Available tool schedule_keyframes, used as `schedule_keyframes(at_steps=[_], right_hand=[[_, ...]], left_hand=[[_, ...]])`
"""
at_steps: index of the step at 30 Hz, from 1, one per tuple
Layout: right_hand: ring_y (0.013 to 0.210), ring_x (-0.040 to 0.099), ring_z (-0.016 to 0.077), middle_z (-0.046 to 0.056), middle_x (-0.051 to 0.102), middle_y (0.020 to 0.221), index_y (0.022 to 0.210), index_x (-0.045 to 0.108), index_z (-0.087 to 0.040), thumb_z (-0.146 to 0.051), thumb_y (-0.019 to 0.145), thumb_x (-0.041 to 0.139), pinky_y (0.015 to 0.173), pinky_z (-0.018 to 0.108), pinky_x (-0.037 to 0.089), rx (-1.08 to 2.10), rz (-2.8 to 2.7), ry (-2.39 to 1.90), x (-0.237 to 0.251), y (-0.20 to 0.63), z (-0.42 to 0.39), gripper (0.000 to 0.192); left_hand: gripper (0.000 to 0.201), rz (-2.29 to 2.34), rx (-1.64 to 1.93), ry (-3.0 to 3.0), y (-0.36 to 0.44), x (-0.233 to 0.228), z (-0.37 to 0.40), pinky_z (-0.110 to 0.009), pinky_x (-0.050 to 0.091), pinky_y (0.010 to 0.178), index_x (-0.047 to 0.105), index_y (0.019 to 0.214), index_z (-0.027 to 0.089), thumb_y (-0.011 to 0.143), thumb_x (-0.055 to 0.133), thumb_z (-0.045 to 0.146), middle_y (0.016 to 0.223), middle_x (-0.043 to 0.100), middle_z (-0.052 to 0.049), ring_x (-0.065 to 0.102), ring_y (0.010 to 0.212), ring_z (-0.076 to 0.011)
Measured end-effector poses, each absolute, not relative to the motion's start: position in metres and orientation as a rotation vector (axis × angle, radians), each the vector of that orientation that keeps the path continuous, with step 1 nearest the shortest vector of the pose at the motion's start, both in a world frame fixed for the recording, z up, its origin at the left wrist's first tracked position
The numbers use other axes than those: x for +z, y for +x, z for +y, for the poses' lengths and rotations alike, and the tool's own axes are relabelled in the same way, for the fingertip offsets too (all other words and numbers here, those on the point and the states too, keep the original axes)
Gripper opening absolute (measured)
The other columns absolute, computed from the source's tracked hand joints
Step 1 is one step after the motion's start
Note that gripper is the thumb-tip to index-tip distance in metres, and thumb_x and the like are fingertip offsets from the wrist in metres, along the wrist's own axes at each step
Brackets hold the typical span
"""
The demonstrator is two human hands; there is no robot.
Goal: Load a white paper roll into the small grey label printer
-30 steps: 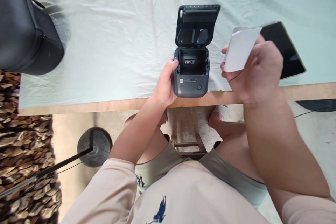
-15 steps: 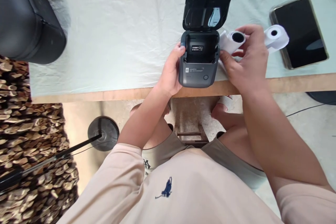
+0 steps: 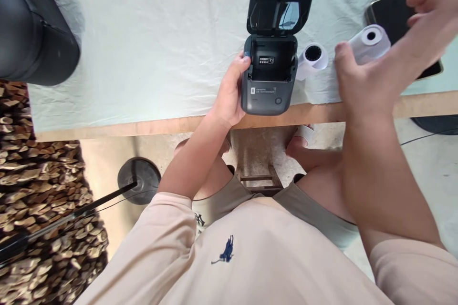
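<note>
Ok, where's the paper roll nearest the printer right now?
In the head view, that paper roll lies on the cloth-covered table, just right of the open printer and left of the right hand, which touches neither.

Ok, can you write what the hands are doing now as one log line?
left hand: holds open printer | right hand: open, over paper roll | second roll: beside printer
</note>
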State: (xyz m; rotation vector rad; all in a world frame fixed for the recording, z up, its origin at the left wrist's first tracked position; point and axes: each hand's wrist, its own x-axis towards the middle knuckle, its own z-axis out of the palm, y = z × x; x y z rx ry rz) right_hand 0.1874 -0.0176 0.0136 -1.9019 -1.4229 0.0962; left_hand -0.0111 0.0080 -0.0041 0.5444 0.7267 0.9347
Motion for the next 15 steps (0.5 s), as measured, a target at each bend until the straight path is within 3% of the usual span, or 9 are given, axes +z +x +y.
schedule_keyframes(at_steps=[2, 6, 10, 15], right_hand=[[0.098, 0.041, 0.0127, 0.008, 0.036, 0.111, 0.110, 0.041, -0.017, -0.047, 0.059, 0.062, 0.091, 0.035, 0.036, 0.095, -1.385, -2.054, 0.003, 0.197, -0.009, 0.062], [0.086, 0.042, 0.0076, 0.005, 0.045, 0.100, 0.097, 0.052, -0.016, -0.031, 0.063, 0.059, 0.091, 0.036, 0.035, 0.163, -1.344, -2.048, -0.008, 0.203, -0.001, 0.039], [0.082, 0.044, 0.0029, 0.003, 0.042, 0.097, 0.111, 0.036, -0.017, -0.024, 0.062, 0.060, 0.087, 0.026, 0.040, 0.297, -1.219, -1.715, -0.009, 0.205, 0.003, 0.056], [0.083, 0.049, 0.0049, 0.008, 0.044, 0.101, 0.100, 0.033, -0.014, -0.030, 0.077, 0.031, 0.078, 0.027, 0.045, 0.608, -1.192, -1.381, -0.006, 0.209, 0.018, 0.028]], left_hand=[[0.023, 0.771, 0.943, 0.556, -0.011, -0.004, 0.007, -0.030, 0.046, 0.091, 0.053, 0.092, 0.022, 0.079, 0.046, 0.039, 0.089, 0.066, -0.001, 0.049, 0.116, -0.0214], [0.021, 0.792, 0.955, 0.585, -0.013, -0.004, 0.006, -0.026, 0.050, 0.083, 0.055, 0.089, 0.023, 0.077, 0.048, 0.039, 0.086, 0.067, 0.000, 0.056, 0.105, -0.0178], [0.020, 0.775, 0.948, 0.607, -0.013, -0.004, 0.006, -0.026, 0.049, 0.083, 0.055, 0.088, 0.024, 0.077, 0.047, 0.039, 0.086, 0.067, 0.000, 0.057, 0.102, -0.0169], [0.021, 0.728, 0.939, 0.651, -0.014, -0.006, 0.008, -0.025, 0.049, 0.085, 0.055, 0.091, 0.023, 0.079, 0.045, 0.038, 0.085, 0.065, 0.000, 0.055, 0.105, -0.0161]])
